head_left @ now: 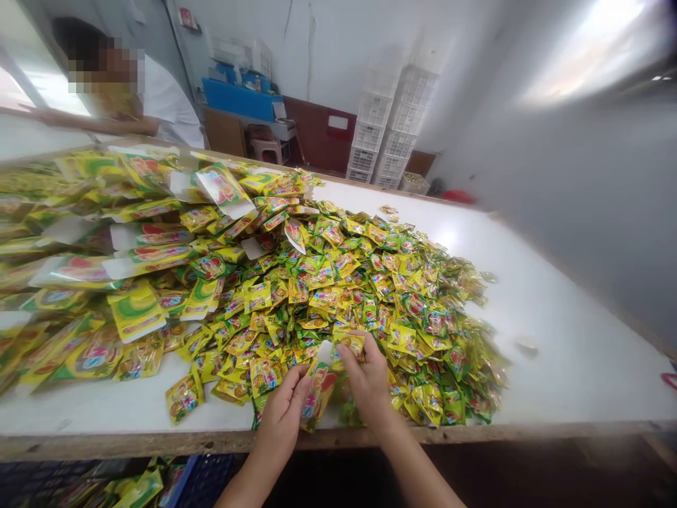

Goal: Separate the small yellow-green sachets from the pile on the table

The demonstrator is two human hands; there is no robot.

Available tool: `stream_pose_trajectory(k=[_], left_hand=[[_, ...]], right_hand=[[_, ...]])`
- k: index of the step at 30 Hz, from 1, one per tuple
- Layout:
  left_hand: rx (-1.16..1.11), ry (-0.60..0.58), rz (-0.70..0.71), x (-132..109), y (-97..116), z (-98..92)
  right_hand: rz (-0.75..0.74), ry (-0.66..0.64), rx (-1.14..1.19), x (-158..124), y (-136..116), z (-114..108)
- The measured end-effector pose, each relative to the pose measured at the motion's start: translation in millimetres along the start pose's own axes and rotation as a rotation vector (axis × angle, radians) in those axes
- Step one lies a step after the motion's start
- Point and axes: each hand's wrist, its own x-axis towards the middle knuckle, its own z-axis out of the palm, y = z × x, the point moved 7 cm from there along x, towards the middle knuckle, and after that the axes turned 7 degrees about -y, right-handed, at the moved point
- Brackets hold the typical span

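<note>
My left hand (288, 402) is closed on a small printed carton (319, 395), green and yellow with a red fruit picture and a white open flap at its top. Between the fingers and thumb of my right hand (370, 377) is a yellow candy packet (349, 344), close beside the carton's open end. Right behind both hands spreads a heap of similar shiny candy packets (338, 282). To the left lies a pile of printed cartons (137, 310), several with white flaps standing out.
A white table (555, 353) with a wooden front edge (132, 443) carries everything. Below at left, a blue crate (204, 480) holds more cartons. Across the table sits a person in a white shirt (166, 95). White crates (394, 134) are stacked by the wall, near a stool (266, 148).
</note>
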Motion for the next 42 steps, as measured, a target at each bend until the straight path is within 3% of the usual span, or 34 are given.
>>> stream_pose_trajectory(k=[3, 6, 11, 14, 16, 19, 21, 23, 28, 32, 35, 38, 42], left_hand=[[-0.059, -0.03, -0.043, -0.3, -3.1, -0.4], [-0.105, -0.073, -0.066, -1.5, -4.6, 1.6], [-0.132, -0.131, -0.013, -1.2, 1.5, 7.4], [-0.114, -0.1, 0.004, 0.2, 0.1, 7.7], [-0.089, -0.06, 0.004, 0.2, -2.9, 6.3], [-0.032, -0.023, 0.007, -2.4, -5.8, 5.0], [0.002, -0.019, 0.022, -5.2, -5.0, 5.5], [0.021, -0.024, 0.043, -8.5, -2.8, 7.0], [0.043, -0.033, 0.09, -16.6, 0.9, 10.3], [0.03, -0.073, 0.133, -16.1, 0.6, 12.7], [0.037, -0.178, 0.17, -9.7, 2.4, 18.3], [-0.046, -0.288, 0.153, -2.7, 3.4, 22.9], [-0.307, -0.267, 0.045, 2.6, 0.8, 19.6]], right_hand=[[-0.061, 0.006, -0.077, -1.6, -3.3, -1.6], [-0.221, 0.034, -0.18, -7.6, -11.0, 0.6], [-0.404, 0.045, -0.236, -19.0, -15.6, 4.6], [-0.488, -0.003, -0.252, -25.9, -20.4, 8.6], [-0.444, -0.031, -0.228, -26.3, -20.8, 9.8], [-0.165, -0.013, -0.124, -17.8, -11.9, 4.3], [0.039, -0.059, -0.053, -11.5, -5.3, 3.4], [0.138, -0.143, -0.028, -6.1, -6.1, 4.5], [0.09, -0.262, -0.159, 6.9, -26.7, -0.3], [-0.014, -0.516, -0.297, 15.3, -45.2, 7.8], [-0.154, -0.656, -0.404, 19.1, -58.4, 14.9], [-0.174, -0.59, -0.464, 24.4, -61.1, 13.7], [-0.198, -0.467, -0.343, 21.7, -58.4, 10.1]])
